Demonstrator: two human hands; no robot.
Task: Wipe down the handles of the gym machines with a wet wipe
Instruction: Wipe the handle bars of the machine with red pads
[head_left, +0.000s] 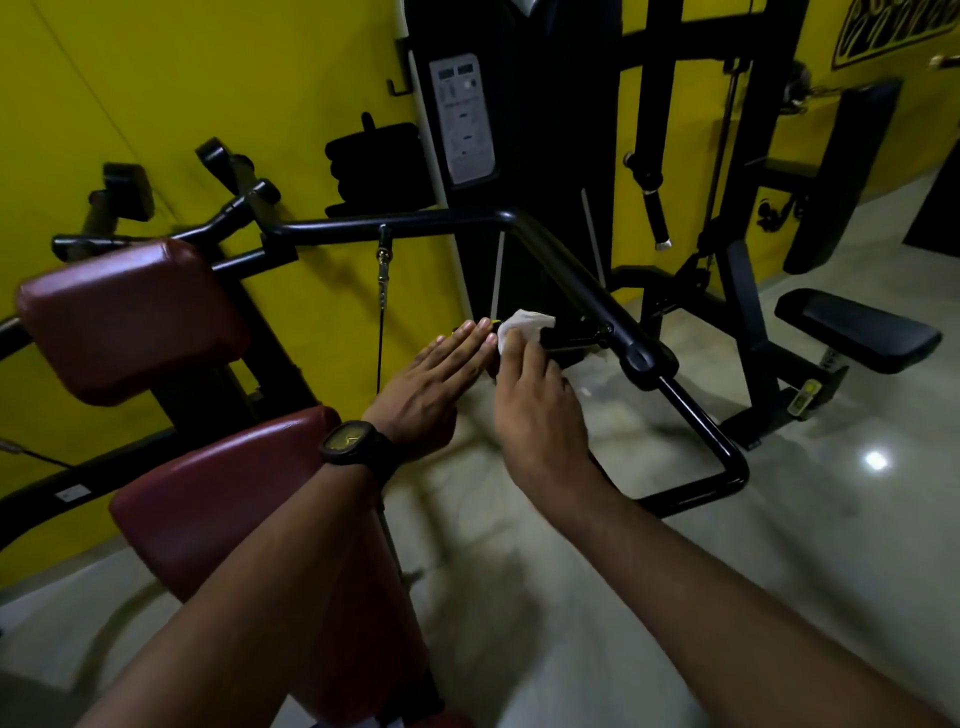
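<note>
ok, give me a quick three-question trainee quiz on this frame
1. True or false: the left hand holds the wipe.
2. Multiple choice: the wipe is held against A) a red pad, B) a short black handle, C) the floor.
3. Fill in: the watch sits on the ___ wrist.
Key: 1 false, the right hand pinches it and the left hand's fingers are straight; 2 B; 3 left.
</note>
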